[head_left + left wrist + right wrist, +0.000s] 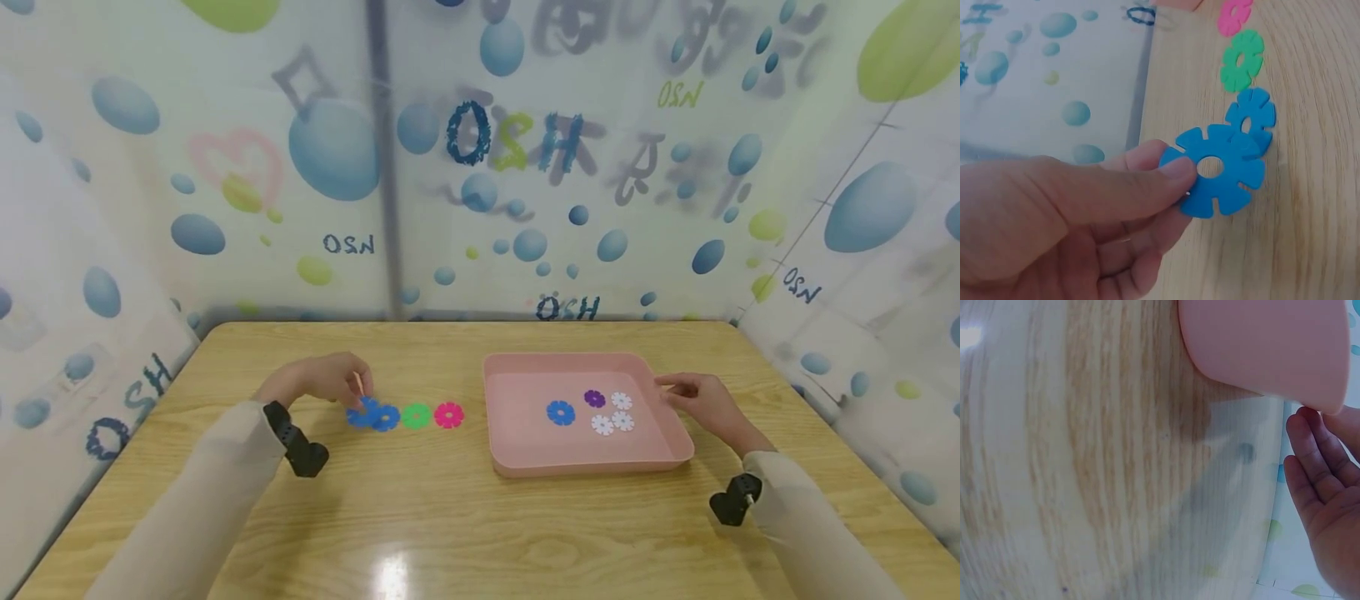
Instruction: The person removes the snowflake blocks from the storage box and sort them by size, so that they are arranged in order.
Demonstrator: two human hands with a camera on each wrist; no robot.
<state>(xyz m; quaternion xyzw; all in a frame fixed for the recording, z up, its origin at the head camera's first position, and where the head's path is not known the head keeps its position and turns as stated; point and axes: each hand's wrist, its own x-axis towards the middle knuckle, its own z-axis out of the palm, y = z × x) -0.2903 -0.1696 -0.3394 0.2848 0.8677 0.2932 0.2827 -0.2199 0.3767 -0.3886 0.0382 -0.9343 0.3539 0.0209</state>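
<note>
Between thumb and fingers my left hand (330, 378) pinches a blue snowflake disc (1229, 187), a flat plastic piece with a notched edge and a round centre hole. The held disc overlaps a second blue disc (386, 418) in both views. A green disc (416, 416) and a pink disc (449, 415) continue that row on the table to the right. My right hand (701, 402) grips the right rim of a pink tray (585, 468), thumb over the edge and fingers outside. Inside the tray lie a blue disc (560, 412), a purple disc (595, 398) and several white discs (602, 425).
The wooden table (420, 525) reaches back to a patterned curtain (480, 208) with blue and green spots. More of the same fabric hangs at both sides. The tray stands right of the disc row.
</note>
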